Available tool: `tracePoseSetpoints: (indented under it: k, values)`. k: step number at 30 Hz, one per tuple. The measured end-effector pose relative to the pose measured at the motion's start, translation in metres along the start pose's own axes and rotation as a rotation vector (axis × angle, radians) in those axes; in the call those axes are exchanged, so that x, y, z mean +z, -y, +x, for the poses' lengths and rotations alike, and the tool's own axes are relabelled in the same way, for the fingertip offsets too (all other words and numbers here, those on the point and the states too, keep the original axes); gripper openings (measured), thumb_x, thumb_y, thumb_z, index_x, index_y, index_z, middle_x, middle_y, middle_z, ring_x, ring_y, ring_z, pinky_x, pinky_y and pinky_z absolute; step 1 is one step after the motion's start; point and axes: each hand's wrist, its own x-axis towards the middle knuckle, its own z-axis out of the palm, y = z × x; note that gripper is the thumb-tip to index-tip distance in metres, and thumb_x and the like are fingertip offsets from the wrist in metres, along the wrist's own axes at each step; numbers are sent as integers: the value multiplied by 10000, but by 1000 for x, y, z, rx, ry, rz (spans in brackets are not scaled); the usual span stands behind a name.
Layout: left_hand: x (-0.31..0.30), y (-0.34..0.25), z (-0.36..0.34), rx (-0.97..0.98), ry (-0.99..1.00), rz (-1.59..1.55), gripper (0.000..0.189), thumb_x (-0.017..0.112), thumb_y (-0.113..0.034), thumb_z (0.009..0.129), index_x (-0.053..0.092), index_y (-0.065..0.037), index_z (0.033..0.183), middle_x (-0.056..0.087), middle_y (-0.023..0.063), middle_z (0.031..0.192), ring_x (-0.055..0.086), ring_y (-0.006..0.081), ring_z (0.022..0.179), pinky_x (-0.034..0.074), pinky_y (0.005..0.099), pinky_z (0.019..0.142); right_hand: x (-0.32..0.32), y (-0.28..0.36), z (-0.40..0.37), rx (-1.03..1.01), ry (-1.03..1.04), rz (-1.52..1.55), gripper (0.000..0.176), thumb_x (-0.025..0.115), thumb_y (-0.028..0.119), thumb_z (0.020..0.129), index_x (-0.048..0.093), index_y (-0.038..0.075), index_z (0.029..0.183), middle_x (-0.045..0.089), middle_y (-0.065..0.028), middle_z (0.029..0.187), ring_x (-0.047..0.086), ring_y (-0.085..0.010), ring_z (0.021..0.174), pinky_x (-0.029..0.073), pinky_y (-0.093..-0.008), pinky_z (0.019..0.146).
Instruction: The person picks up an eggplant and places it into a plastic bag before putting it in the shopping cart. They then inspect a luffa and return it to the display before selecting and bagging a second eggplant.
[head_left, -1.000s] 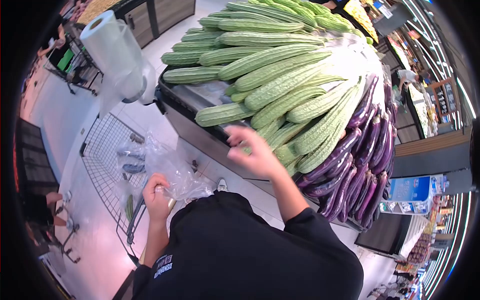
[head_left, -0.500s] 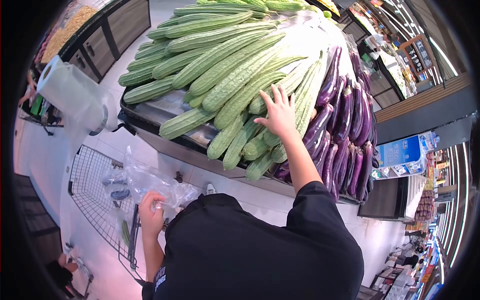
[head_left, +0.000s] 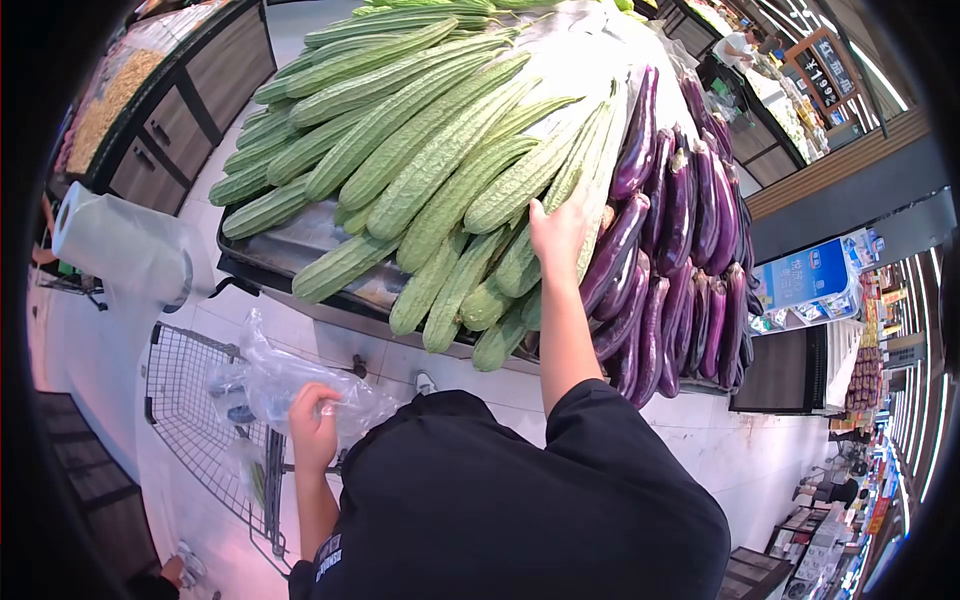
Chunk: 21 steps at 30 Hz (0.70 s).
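Note:
My left hand (head_left: 315, 425) is closed on a clear plastic bag (head_left: 268, 375), which hangs loosely beside the shopping cart. On the display, my right hand (head_left: 560, 238) wraps round a long green ridged luffa (head_left: 582, 165) at the right side of the luffa pile. Its thumb points up along the luffa; its other fingers are mostly hidden. More luffas (head_left: 440, 200) fan out to the left of that hand. Just to its right, dark purple eggplants (head_left: 625, 250) are stacked in rows.
A wire shopping cart (head_left: 200, 385) with bagged goods stands at lower left. Above it is a roll of plastic bags (head_left: 120, 235). The black stand edge (head_left: 270, 275) runs in front of me. A blue sign (head_left: 800, 277) stands at right, and a person (head_left: 738, 48) is farther back.
My right hand has gone from spread fingers over the luffas to closing round one near the eggplants. My left hand still holds the bag. The view has shifted slightly.

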Motion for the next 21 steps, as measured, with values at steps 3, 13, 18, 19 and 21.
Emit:
tracePoseSetpoints:
  k: [3, 13, 18, 19, 21]
  values:
    - [9, -8, 4, -3, 16, -3, 114, 537, 35, 757, 607, 37, 847, 598, 149, 841, 597, 288, 836, 459, 334, 795, 1, 4, -3, -26, -81, -31, 917, 791, 80, 772, 285, 57, 1536, 456, -302, 1447, 429, -434, 1364, 347, -418, 1149]
    - [34, -25, 32, -151, 111, -343, 159, 506, 42, 873, 633, -5, 956, 620, 31, 906, 559, 110, 849, 441, 259, 764, -51, 24, -28, 180, 75, 1494, 924, 682, 57, 824, 158, 76, 1585, 405, -175, 1505, 477, -290, 1329, 416, -406, 1110]
    - [80, -61, 63, -120, 84, -464, 120, 562, -50, 967, 651, -8, 1035, 623, -1, 907, 547, 47, 798, 434, 206, 689, -64, 14, -65, 325, 753, 2206, 698, 552, 495, 935, 400, 30, 1432, 523, -174, 1307, 560, -277, 1165, 501, -464, 974]
    - [75, -63, 66, -117, 96, -462, 120, 562, -50, 967, 651, -8, 1035, 623, -1, 907, 547, 47, 798, 434, 206, 689, -65, 12, -76, 323, 738, 2208, 698, 552, 495, 935, 400, 30, 1432, 523, -174, 1307, 560, -277, 1165, 501, -464, 974]
    - [53, -71, 58, -215, 5, -232, 99, 588, -53, 954, 660, -5, 1002, 619, -15, 858, 537, 44, 746, 424, 207, 645, -62, 14, -105, 677, 900, 1831, 746, 569, 602, 919, 442, 42, 1396, 580, -164, 1211, 618, -259, 1021, 526, -432, 901]
